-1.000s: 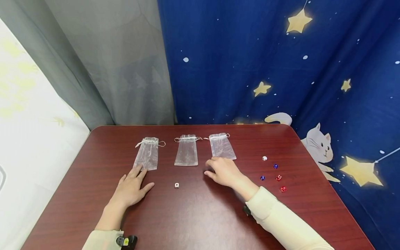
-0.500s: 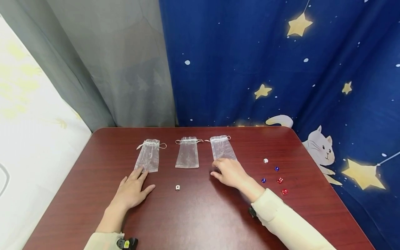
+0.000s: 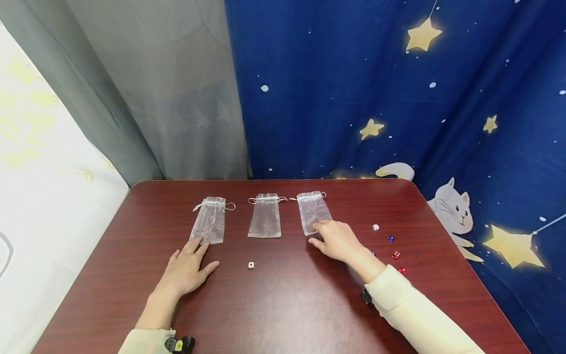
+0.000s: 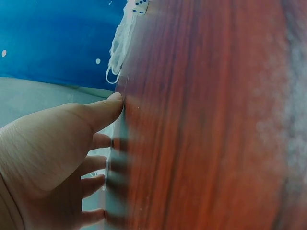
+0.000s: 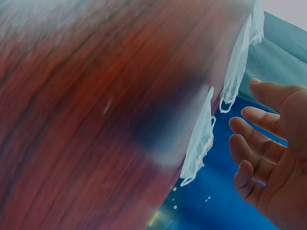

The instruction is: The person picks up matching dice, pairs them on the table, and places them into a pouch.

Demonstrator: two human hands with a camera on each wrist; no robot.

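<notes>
Three sheer white drawstring pouches lie in a row on the table: a left pouch [image 3: 210, 219], a middle pouch [image 3: 265, 219] and a right pouch [image 3: 312, 210]. My left hand [image 3: 182, 270] rests with spread, straight fingers, fingertips on the left pouch's lower edge. Over the near end of the right pouch is my right hand [image 3: 339, 241], covering its lower right corner. Its fingers are loosely bent, and the right wrist view shows nothing in the palm [image 5: 288, 177]. Between the hands sits a white die [image 3: 251, 265], below the middle pouch.
Several dice lie right of my right hand: a white die [image 3: 375, 227], a blue die [image 3: 391, 239] and two red dice, one a red die [image 3: 395, 255]. Another blue die is mostly hidden by my right wrist. Curtains [image 3: 318, 88] hang behind the table [image 3: 283, 314].
My right hand has slid to the right, uncovering the lower left part of the right pouch and hiding most of one blue die. The left hand stays put; the view shifted slightly.
</notes>
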